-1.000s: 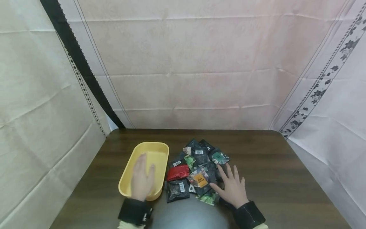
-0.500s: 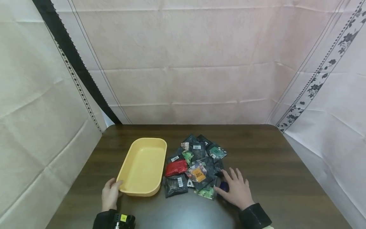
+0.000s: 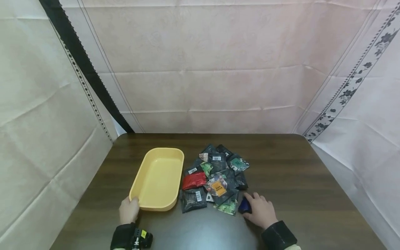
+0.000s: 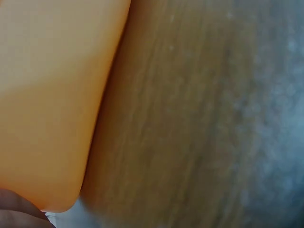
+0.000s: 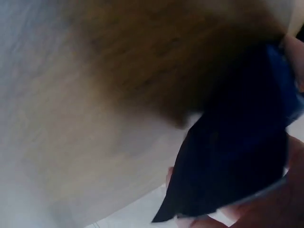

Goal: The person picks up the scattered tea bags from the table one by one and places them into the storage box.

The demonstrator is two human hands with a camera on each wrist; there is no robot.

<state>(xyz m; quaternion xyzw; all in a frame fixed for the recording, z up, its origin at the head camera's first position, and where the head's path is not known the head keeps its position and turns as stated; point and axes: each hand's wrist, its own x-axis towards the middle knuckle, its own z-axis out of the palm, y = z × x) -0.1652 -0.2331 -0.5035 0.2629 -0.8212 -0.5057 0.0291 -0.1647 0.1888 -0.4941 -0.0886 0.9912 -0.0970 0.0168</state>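
A yellow plastic tray [image 3: 158, 177] lies on the table, with nothing visible inside it. My left hand [image 3: 128, 210] grips its near left corner; the left wrist view shows fingers [image 4: 19, 211] at the rim. To the right of the tray is a pile of small sealed packets [image 3: 216, 163], mostly black with white labels. My right hand [image 3: 262, 210] holds a dark blue packet [image 3: 244, 205] just off the pile's near right side. In the right wrist view the blue packet [image 5: 237, 142] fills much of the picture, with fingers around its edges.
A red packet [image 3: 194, 180] and a green one [image 3: 227, 207] stand out in the pile. One black packet [image 3: 193, 199] lies at its near left, close to the tray. Behind the brown wooden table [image 3: 281, 156] hang pale cloth sheets [image 3: 218, 86].
My left hand has come out of the tray and taken hold of its near left corner. My right hand, earlier spread beside the pile, has closed its fingers on the blue packet.
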